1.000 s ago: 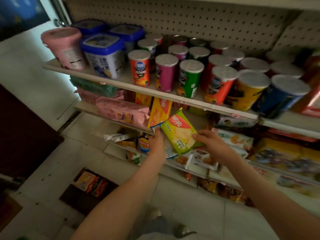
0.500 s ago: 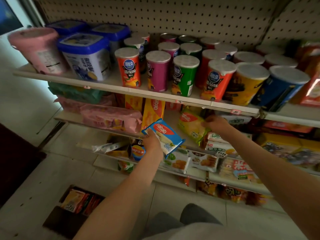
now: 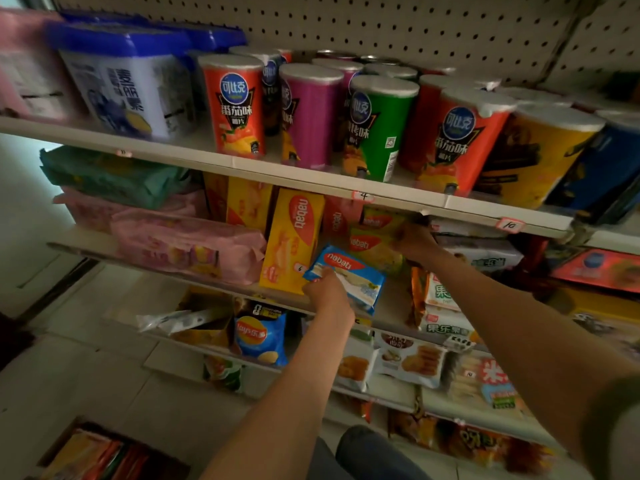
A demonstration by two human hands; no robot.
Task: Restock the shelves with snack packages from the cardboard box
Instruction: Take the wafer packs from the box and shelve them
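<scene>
My left hand (image 3: 327, 292) grips a blue Nabati wafer pack (image 3: 349, 277) at the front edge of the second shelf (image 3: 114, 254). My right hand (image 3: 414, 242) reaches deeper under the upper shelf and holds a green-yellow Nabati pack (image 3: 372, 245) standing on the second shelf. A yellow Nabati box (image 3: 294, 240) stands just left of both packs. The cardboard box (image 3: 100, 455) with several snack packs sits on the floor at the bottom left.
Chip cans (image 3: 239, 105) and blue-lidded tubs (image 3: 128, 81) fill the top shelf. Pink (image 3: 187, 244) and green bags (image 3: 110, 178) lie on the left of the second shelf. A Lay's bag (image 3: 261, 337) and biscuit packs (image 3: 412, 362) sit on lower shelves. Pegboard backs everything.
My right hand has pushed the green-yellow pack from the shelf front back onto the second shelf. My left hand has lifted the blue pack up to that shelf's edge. The view moved closer.
</scene>
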